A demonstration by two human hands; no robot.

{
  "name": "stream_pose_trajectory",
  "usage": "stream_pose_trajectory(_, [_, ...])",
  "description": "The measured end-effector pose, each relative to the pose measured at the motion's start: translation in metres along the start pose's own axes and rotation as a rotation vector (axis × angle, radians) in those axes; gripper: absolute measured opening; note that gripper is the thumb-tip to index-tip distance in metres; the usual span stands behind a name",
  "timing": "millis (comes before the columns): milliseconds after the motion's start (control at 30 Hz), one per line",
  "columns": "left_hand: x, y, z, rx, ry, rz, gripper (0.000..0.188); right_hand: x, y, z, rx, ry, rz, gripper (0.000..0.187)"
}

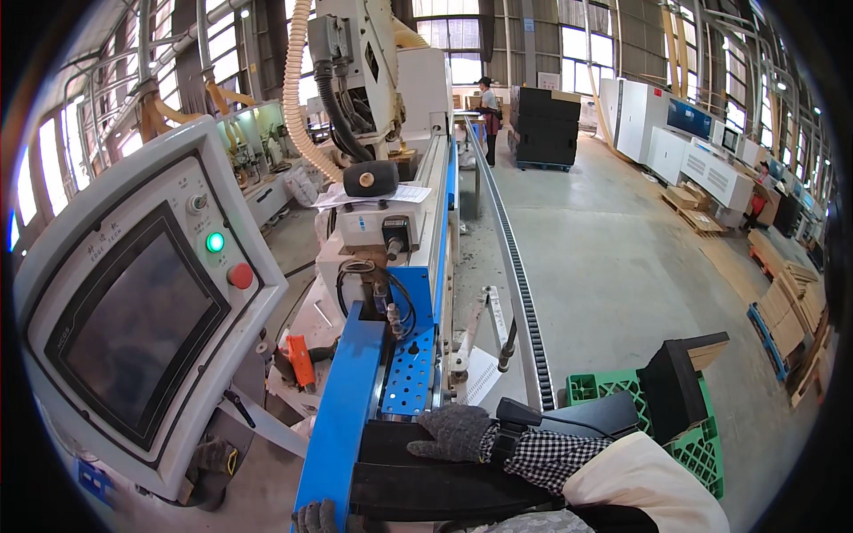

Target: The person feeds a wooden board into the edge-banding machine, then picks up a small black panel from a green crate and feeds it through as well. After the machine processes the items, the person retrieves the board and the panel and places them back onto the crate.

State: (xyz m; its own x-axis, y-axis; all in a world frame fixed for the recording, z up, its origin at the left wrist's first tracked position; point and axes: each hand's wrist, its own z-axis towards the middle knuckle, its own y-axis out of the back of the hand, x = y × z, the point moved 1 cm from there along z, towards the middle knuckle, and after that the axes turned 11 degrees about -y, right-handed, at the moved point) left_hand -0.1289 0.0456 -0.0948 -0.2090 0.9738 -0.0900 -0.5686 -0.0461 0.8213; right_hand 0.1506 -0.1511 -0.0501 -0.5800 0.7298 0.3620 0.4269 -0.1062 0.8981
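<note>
Black panels [418, 490] lie lengthwise beside a blue guide rail [339, 409] on the machine in front of me. My right hand [451, 435], in a grey knit glove, rests on the upper panel with its fingers stretched toward the rail. A dark device is strapped at that wrist, over a checkered cuff. At the lower edge, my left hand [316, 517], also gloved, shows only its fingers, bent over the near end of the rail. The rest of that hand is out of the picture. A perforated blue plate [409, 377] sits just beyond the panels.
A control console [147, 293] with a dark screen stands at left. An orange-handled tool [300, 360] lies beyond it. A roller track [515, 266] runs away on the right, near a green plastic pallet [706, 457] bearing black panels. A person [488, 115] stands far back.
</note>
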Motion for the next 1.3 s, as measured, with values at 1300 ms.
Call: stream_pose_trajectory(1300, [0.001, -0.001, 0.000, -0.008, 0.011, 0.003, 0.056, 0.008, 0.012, -0.003, 0.065, -0.033, -0.020, 0.074])
